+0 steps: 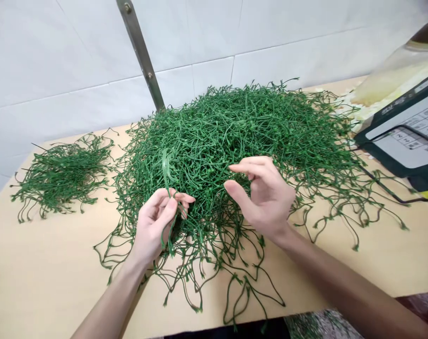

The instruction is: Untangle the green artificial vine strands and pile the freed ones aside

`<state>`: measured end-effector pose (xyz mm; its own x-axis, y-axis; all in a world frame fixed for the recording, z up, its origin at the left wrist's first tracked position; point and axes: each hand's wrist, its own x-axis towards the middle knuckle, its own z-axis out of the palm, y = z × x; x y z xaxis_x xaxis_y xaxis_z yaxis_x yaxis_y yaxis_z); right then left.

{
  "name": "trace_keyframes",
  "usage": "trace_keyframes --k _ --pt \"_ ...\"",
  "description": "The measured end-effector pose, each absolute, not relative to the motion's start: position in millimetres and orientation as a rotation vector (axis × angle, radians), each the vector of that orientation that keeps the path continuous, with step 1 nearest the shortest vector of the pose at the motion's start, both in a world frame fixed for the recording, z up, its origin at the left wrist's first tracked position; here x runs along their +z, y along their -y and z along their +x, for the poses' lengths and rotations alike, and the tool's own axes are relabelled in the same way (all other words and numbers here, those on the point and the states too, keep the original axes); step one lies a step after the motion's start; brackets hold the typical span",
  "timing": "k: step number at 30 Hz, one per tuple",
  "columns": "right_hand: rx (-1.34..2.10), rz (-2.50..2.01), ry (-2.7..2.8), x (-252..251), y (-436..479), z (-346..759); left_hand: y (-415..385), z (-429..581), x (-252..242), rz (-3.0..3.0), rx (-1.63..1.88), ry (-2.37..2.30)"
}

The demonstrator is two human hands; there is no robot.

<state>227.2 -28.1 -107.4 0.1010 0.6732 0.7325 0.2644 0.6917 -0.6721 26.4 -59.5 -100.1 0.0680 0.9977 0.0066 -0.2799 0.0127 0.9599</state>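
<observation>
A large heap of thin green plastic-looking stems (pixel 214 127) with small forked tips spreads across the middle of the table. At its front left, my left hand (pixel 155 219) pinches one or a few green stems (pixel 167 176) between thumb and fingers; part of them blurs upward. My right hand (pixel 265 200) hovers over the heap's front with thumb and forefinger apart and the other fingers curled. Nothing shows between them.
A smaller pile of the same stems (pixel 63 174) lies at the left of the wooden table (pixel 40 268). At the right stands a dark-framed panel (pixel 412 127) with a black cable. A metal bar (pixel 143 56) rises before the tiled wall (pixel 214 37). Loose stems overhang the front edge.
</observation>
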Motion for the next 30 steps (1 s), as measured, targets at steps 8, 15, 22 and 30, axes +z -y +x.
trace_keyframes --k 8,15,22,30 --pt "0.223 -0.668 2.045 -112 42 214 61 26 -105 1.237 1.282 -0.973" --pt "0.339 -0.757 2.022 -116 38 217 60 26 -104 1.171 1.259 -0.898" --pt "0.377 -0.699 2.016 -117 37 218 60 25 -105 1.175 1.262 -1.03" --pt "0.601 -0.558 1.921 -112 38 216 62 26 -101 1.209 1.31 -1.072"
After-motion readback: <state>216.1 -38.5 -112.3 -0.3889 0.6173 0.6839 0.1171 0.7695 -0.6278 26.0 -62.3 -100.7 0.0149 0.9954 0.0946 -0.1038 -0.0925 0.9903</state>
